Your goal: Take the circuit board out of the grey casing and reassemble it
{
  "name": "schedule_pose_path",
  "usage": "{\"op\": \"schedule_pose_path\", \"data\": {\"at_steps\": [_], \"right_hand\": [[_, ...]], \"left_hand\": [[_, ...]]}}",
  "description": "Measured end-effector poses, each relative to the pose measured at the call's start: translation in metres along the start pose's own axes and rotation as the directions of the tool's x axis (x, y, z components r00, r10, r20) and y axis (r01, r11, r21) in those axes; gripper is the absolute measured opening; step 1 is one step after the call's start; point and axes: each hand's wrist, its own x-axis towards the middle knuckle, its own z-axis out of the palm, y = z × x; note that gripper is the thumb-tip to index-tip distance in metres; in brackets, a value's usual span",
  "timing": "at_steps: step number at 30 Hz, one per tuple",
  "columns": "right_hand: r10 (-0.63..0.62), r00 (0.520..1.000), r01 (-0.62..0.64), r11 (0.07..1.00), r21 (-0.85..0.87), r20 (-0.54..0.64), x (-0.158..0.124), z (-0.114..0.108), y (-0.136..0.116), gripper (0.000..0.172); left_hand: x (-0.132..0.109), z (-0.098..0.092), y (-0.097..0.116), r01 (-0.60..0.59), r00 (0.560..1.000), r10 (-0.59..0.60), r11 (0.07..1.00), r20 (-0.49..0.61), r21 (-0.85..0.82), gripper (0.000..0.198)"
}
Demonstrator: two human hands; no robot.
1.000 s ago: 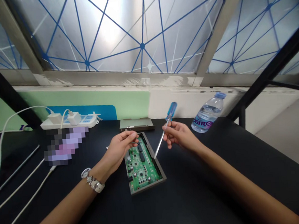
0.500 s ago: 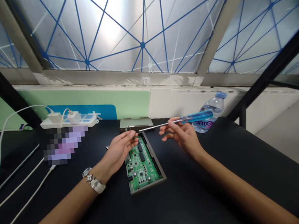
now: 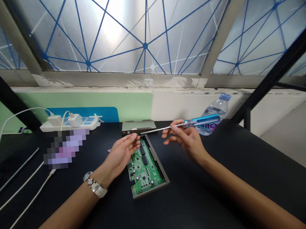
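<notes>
My right hand [image 3: 188, 138] pinches a screwdriver [image 3: 202, 120] where its clear blue handle meets the metal shaft. The shaft points left, its dark tip close to the fingertips of my left hand [image 3: 122, 152]. The thumb and forefinger of my left hand are pressed together; whatever is between them is too small to make out. Under and beside my left hand lies a green circuit board [image 3: 148, 171] in a grey metal frame on the black table [image 3: 191, 203]. Behind it sits a flat metal case [image 3: 138, 125].
A water bottle [image 3: 216, 109] leans behind the screwdriver handle. At the back left is a white power strip [image 3: 90, 123] with plugs and cables; a blurred purple item [image 3: 71, 149] lies before it. Black frame bars [image 3: 261, 81] rise at both sides.
The screwdriver tip has come slightly away from my left fingertips, and its handle has turned a little. Both hands have otherwise hardly moved.
</notes>
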Motion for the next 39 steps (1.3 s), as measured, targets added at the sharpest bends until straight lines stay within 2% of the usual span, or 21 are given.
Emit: {"op": "schedule_pose_path", "data": {"at_steps": [6,11,16,20,22,25,29,32,39], "right_hand": [[-0.004,0.998,0.005,1.0,-0.014,0.055,0.0,-0.002,-0.002,0.023],[-0.086,0.993,0.094,0.992,-0.088,0.084,0.007,0.003,-0.007,0.026],[-0.165,0.981,0.178,0.974,-0.14,0.105,0.028,0.018,-0.026,0.026],[-0.277,0.953,0.297,0.932,-0.207,0.119,0.051,0.033,-0.037,0.03],[-0.287,0.946,0.32,0.906,-0.279,0.153,0.062,0.039,-0.037,0.031],[-0.261,0.934,0.345,0.829,-0.439,0.243,0.073,0.048,-0.031,0.03],[-0.247,0.916,0.394,0.71,-0.583,0.317,0.079,0.055,-0.016,0.028],[-0.23,0.916,0.394,0.67,-0.629,0.329,0.08,0.054,-0.007,0.028],[-0.212,0.912,0.399,0.652,-0.645,0.35,0.075,0.048,0.002,0.027]], "left_hand": [[0.001,-0.001,0.0,-0.012,1.0,0.012,0.999,0.008,0.031,0.013],[0.003,-0.002,0.003,-0.016,1.0,0.016,1.0,0.02,0.019,0.016],[0.006,-0.002,0.009,-0.041,0.995,0.04,0.999,0.094,0.009,0.017],[0.011,0.0,0.016,-0.107,0.989,0.087,0.978,0.116,0.176,0.025],[0.016,0.002,0.019,-0.193,0.98,0.165,0.92,0.112,0.341,0.03],[0.026,0.006,0.022,-0.359,0.933,0.302,0.752,0.195,0.553,0.031],[0.04,0.011,0.018,-0.498,0.867,0.357,0.597,0.347,0.63,0.024],[0.046,0.01,0.012,-0.527,0.849,0.37,0.543,0.377,0.653,0.023],[0.048,0.002,0.002,-0.531,0.839,0.387,0.426,0.383,0.733,0.015]]}}
